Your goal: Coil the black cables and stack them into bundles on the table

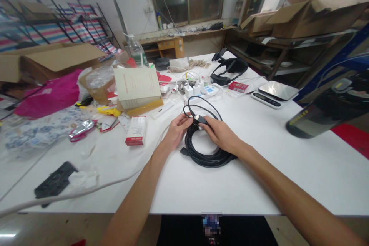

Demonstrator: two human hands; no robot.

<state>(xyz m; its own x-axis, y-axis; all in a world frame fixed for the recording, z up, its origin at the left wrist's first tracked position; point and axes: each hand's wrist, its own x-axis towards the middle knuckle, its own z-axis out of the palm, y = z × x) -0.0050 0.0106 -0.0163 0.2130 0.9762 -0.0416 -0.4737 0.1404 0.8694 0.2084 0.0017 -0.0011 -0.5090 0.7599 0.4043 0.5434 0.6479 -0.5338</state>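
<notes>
A coiled black cable (205, 154) lies on the white table (259, 177) in front of me. My left hand (178, 130) pinches the cable's free loop near the top of the coil. My right hand (221, 134) grips the coil from the right, fingers closed round the strands, close to a plug end (199, 118) with a silver tip. A second plug (183, 151) sticks out at the coil's lower left. The free loop (201, 105) arcs up behind both hands.
A red and white box (136, 130) lies left of my hands, a thick book (137, 87) behind it. White chargers and wires (196, 89), a black headset (227, 70) and a digital scale (273, 94) sit further back. A black flat object (54, 182) lies near left.
</notes>
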